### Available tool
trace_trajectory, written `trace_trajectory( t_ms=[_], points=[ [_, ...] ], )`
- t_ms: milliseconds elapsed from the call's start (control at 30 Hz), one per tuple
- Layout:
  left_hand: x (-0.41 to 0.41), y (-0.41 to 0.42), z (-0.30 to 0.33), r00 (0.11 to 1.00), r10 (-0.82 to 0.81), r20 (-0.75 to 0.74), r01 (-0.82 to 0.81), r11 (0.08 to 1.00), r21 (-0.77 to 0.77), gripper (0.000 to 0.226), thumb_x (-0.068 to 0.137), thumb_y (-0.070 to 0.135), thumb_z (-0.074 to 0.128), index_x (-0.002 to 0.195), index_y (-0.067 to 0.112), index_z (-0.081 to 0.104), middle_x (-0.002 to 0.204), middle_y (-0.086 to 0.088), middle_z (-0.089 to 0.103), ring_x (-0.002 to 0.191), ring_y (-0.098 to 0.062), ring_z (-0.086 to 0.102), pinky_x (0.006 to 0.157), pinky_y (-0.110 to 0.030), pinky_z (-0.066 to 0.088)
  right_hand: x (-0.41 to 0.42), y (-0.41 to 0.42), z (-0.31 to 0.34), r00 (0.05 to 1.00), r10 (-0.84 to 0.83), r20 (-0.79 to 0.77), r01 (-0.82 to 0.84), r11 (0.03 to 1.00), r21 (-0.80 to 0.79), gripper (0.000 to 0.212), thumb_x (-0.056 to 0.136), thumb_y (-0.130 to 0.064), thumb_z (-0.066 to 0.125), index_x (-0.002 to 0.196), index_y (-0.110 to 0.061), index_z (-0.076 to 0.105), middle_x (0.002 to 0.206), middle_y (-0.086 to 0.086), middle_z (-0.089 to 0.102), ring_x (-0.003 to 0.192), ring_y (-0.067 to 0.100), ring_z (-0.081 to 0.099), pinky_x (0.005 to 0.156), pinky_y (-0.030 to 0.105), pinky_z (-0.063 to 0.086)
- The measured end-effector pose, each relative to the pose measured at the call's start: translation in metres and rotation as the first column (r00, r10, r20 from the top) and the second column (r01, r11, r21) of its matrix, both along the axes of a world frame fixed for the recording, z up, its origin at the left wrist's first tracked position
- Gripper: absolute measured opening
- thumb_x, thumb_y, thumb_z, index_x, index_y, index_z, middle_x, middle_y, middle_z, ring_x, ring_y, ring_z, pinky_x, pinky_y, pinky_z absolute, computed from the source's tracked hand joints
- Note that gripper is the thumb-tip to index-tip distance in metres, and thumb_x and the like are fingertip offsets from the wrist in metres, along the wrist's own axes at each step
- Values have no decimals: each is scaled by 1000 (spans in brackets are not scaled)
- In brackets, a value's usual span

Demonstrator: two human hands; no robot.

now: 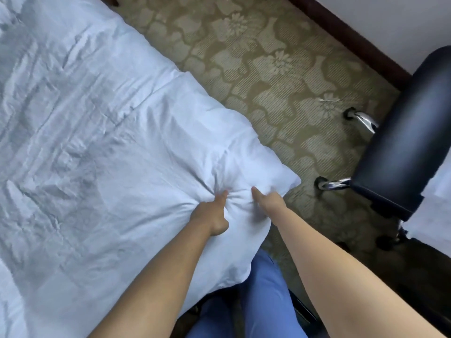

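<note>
Gripping duvet (170,147) at its near corner with left hand (212,215) and right hand (271,200), both grips clamped on bunched fabric. Spread over bed (36,69), overhanging carpet (268,69). Crowded rightward by black chair (400,152), near but apart.

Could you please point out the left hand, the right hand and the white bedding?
left hand (211,215): head view, back of hand.
right hand (270,201): head view, back of hand.
white bedding (256,167): head view, its puffy corner.

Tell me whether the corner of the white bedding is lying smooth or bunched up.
Bunched up: the left hand and right hand both grip the corner, and creases fan out from their fingers.
</note>
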State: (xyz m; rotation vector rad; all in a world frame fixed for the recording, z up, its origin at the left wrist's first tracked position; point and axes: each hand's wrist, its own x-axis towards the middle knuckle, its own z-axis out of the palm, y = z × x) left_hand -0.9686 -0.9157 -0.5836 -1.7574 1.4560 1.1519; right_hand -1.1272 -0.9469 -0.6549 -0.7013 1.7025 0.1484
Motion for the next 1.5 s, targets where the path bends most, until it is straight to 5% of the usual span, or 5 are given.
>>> trace_trajectory(
  t_ms=[200,433,933,1267,1500],
  points=[
    [10,-24,1,908,392,-150,-389,920,50,55,98,28,39,151,24,24,154,-3,31,140,-23,32,111,-32,28,12,1,17,999,33,-28,-39,969,-245,34,97,-13,35,65,-14,27,68,0,35,61,15,34,56,28,28],
    [9,-43,41,297,880,-372,-945,327,20,31,84,24,68,110,10,59,106,-10,65,93,-25,62,76,-29,48,65,26,111,776,515,364,-309,814,-491,40,97,-17,44,60,-18,28,60,0,37,65,19,37,58,29,26],
    [60,0,98,198,902,-384,-973,229,35,51,77,-18,23,109,1,58,82,-18,62,64,-29,64,56,-33,56,50,-11,153,717,-631,295,627,769,121,112,64,-62,75,149,-22,14,143,1,39,130,29,41,107,45,35],
    [129,39,173,90,748,-658,-994,29,-103,18,95,8,50,103,16,64,82,-7,66,52,-9,59,47,-16,49,134,34,266,787,47,615,220,910,-351,31,83,-4,58,60,-20,45,58,-5,43,51,7,37,38,12,29],
    [208,107,223,129,787,-603,-991,118,-58,56,76,40,74,117,7,57,107,-16,67,76,-25,66,68,-33,54,211,132,314,603,706,372,-412,675,-612,37,88,-11,58,125,-7,56,116,7,60,97,15,50,82,26,39]
  ],
)
